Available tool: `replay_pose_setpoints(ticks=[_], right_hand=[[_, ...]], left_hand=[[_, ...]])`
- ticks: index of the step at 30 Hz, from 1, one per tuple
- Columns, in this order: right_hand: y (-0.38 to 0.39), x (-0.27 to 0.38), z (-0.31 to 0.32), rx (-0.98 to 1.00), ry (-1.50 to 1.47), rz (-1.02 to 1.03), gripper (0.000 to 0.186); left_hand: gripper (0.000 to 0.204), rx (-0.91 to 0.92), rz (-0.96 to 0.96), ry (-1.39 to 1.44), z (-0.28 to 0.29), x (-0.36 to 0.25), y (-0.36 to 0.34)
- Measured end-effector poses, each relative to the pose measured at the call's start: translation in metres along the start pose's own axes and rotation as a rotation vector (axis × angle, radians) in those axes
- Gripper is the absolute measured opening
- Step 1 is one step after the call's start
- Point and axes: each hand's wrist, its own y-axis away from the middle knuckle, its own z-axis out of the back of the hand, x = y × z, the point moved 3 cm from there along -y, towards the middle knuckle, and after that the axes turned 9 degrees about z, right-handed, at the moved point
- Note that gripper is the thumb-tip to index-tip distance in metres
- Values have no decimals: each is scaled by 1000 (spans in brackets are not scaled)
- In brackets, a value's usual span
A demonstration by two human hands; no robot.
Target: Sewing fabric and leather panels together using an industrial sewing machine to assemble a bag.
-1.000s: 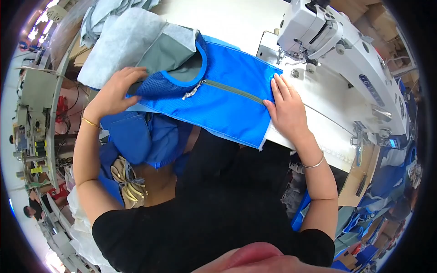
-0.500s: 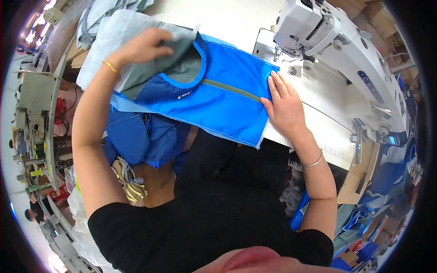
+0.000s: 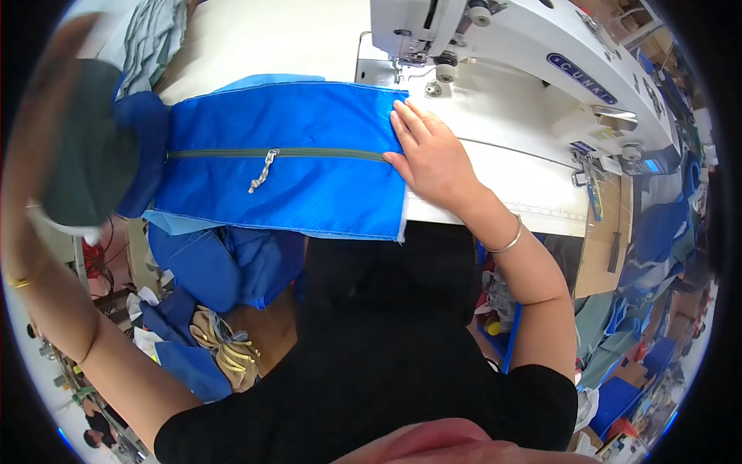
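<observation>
My right hand point(image 3: 427, 158) lies flat, fingers spread, on the right end of a blue fabric panel point(image 3: 286, 193) with a green zip point(image 3: 328, 152) and a corded puller point(image 3: 263, 172). My left hand point(image 3: 48, 85) is raised at the far left, smeared by motion, at the folded dark grey-green and blue fabric point(image 3: 89, 147) of the panel's left end; its fingers cannot be made out. The white sewing machine point(image 3: 502, 62) stands just behind the panel's right end, on a white worktable point(image 3: 510, 178).
Grey fabric pieces point(image 3: 151, 42) are stacked at upper left. Blue cloth point(image 3: 201, 267) and yellow-edged bundles point(image 3: 228, 352) lie below the table's left part. Scissors point(image 3: 591, 193) sit by a cardboard board point(image 3: 607, 255) at right. A co-worker point(image 3: 99, 429) shows at lower left.
My left hand has lifted the panel's left end and swung it leftward, uncovering the whole zip and puller. My right hand stays on the panel. The view has shifted.
</observation>
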Motion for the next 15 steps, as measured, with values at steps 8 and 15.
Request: replay_pose_setpoints(ticks=[8, 15], right_hand=[[5, 0, -4, -4, -17, -31, 63], [4, 0, 2, -6, -16, -42, 64]], left_hand=[[24, 478, -417, 219, -225, -127, 99], [24, 222, -455, 296, -251, -116, 51]])
